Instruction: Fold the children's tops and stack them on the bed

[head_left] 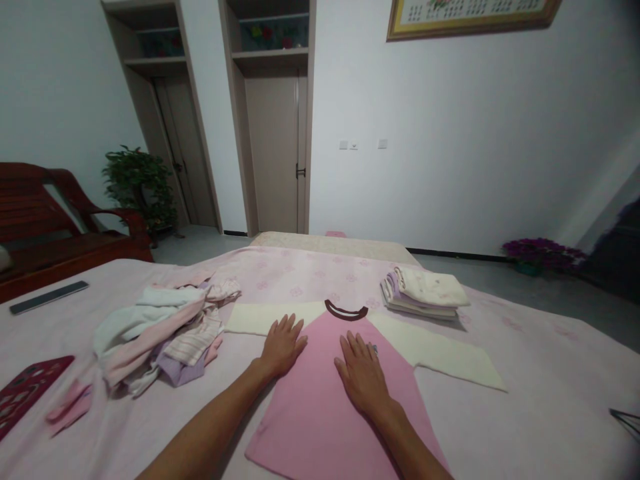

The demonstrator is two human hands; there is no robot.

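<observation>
A pink shirt (320, 400) with cream long sleeves and a dark brown neckband lies spread flat, its collar pointing away from me. My left hand (284, 345) rests palm down where the left sleeve joins the body, fingers extended. On the chest of the shirt lies my right hand (361, 370), also flat with its fingers slightly apart. A small dark print shows beside the right fingers, partly covered. Neither hand grips the cloth. The lower hem runs out of view at the bottom.
A rumpled heap of clothes (165, 333) lies to the left, and a folded stack (425, 293) sits at the back right. Along the left are a dark flat bar (49, 297), a red patterned object (33, 393) and a small pink cloth (70, 407). A pink sheet (540, 400) covers the surface.
</observation>
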